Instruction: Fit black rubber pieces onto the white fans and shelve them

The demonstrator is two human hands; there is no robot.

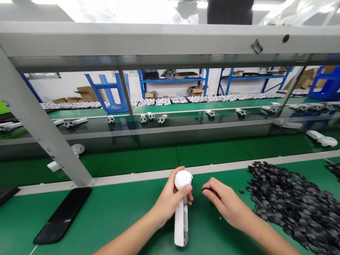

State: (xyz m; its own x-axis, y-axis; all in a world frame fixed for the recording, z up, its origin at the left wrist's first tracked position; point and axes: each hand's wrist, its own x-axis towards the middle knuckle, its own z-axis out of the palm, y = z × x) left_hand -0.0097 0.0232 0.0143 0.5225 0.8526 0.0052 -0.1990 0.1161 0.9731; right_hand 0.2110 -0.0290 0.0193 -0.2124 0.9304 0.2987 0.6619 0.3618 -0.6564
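Observation:
My left hand [172, 196] is wrapped round a white plastic housing [181, 227] with a ball-shaped head [183, 178]. Its long handle points down toward me, and one side looks hollow. Just to the right, my right hand [223, 198] is closed in a pinch, apart from the housing. A dark sliver shows between thumb and forefinger, seemingly a small black piece [203, 189], mostly hidden by the fingers. To the right of that hand lies a big heap of small black pieces [297, 203], with one loose piece [241, 191] at its edge.
A black phone [63, 215] with a cable lies on the green bench at left. Beyond the bench rail [151, 175], a green conveyor carries white housings [322, 138]. A slanted metal post [35, 102] and an overhead beam [153, 38] frame the station.

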